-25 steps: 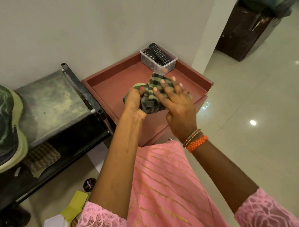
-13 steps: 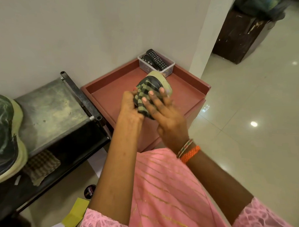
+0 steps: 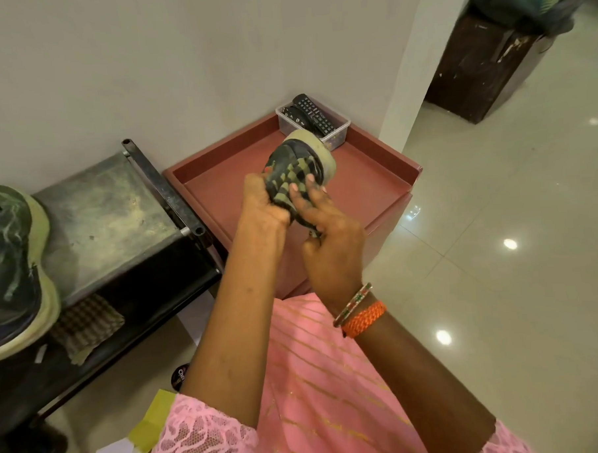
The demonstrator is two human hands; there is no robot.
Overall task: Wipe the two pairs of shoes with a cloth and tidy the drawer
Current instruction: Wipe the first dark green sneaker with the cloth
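Both hands are busy up over the red drawer [image 3: 374, 175]: the left hand [image 3: 266, 207] grips a dark sneaker [image 3: 298, 158] from the near end, fingers curled round it, and the right hand [image 3: 329, 235] holds a green-and-black checked cloth [image 3: 294, 183] against the shoe's upper, fingertips spread over the fabric and the loose end bunched into the palm. Shoe's held in the air, pale sole [image 3: 323, 150] tipped away toward the wall, not touching the drawer.

Its twin, the other sneaker [image 3: 11, 266], sits on the scuffed metal rack [image 3: 108, 217] way off to the left, right at the frame edge. A second checked cloth [image 3: 86, 324] lies on the rack's lower shelf. Back corner of the drawer has a clear plastic tub [image 3: 338, 134] with a couple of remote controls [image 3: 313, 114] in it. Can't tell what the yellow stuff [image 3: 152, 424] down on the floor is.
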